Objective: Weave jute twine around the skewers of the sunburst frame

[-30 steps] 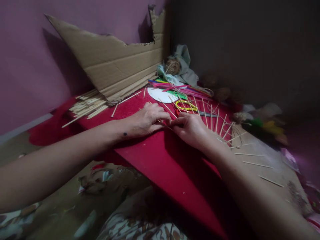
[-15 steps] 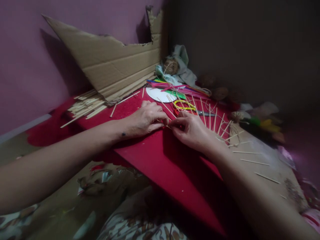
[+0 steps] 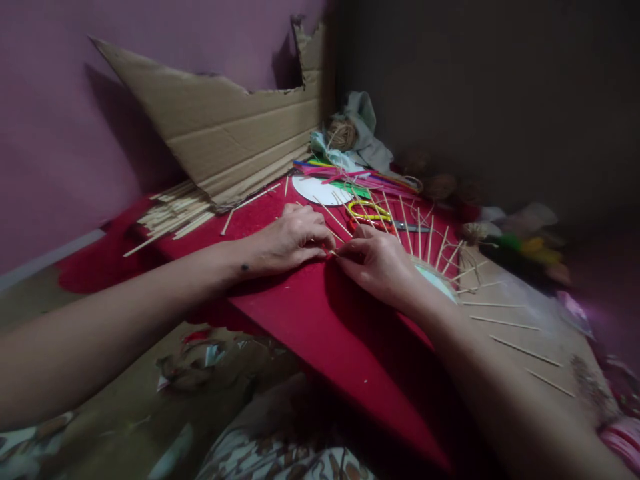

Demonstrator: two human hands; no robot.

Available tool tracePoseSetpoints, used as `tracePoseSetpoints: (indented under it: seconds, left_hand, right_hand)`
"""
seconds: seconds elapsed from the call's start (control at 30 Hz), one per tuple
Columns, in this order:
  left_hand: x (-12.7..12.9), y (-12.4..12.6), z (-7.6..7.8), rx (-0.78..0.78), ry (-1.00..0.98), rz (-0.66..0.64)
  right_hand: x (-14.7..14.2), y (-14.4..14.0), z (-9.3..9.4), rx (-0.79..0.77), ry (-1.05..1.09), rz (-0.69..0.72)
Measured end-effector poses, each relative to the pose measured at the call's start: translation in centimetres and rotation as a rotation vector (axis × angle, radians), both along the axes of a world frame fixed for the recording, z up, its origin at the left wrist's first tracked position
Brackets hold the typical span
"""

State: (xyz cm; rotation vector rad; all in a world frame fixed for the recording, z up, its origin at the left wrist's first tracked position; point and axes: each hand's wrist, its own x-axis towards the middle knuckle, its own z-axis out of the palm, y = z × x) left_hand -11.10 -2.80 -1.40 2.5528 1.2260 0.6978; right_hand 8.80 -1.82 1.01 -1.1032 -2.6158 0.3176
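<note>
Head: hands [image 3: 303, 235] [image 3: 376, 260] pinch something [image 3: 333, 253] (pale); sticks [image 3: 441, 247] beyond.

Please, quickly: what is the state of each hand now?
Left hand: closed, fingers curled; whether it holds anything cannot be told.
Right hand: closed, pinching a thin piece too small to identify.

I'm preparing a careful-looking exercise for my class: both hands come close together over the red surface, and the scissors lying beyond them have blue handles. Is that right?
Not quite: the colour is wrong. In the head view, the scissors have yellow and red-orange handles. The left hand and right hand do come close together over the red surface.
</note>
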Motion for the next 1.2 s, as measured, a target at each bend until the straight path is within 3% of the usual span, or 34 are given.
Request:
tracePoseSetpoints:
  seconds: [0.3,0.63,1.2]
  left_hand:
    - [0.2,-0.3,0.5,-0.016,-0.004,0.000]
    - [0.0,0.0,0.0,0.037,0.019,-0.016]
    - [-0.1,-0.9,-0.1,0.299,-0.025,-0.062]
  right_hand:
    - [-0.1,0.0,-0.2,0.011,-0.006,-0.002]
    - [-0.1,-0.2,-0.4,0.051,-0.009,-0.003]
    - [2.5,0.3,2.8,-0.056,0.154,-0.060]
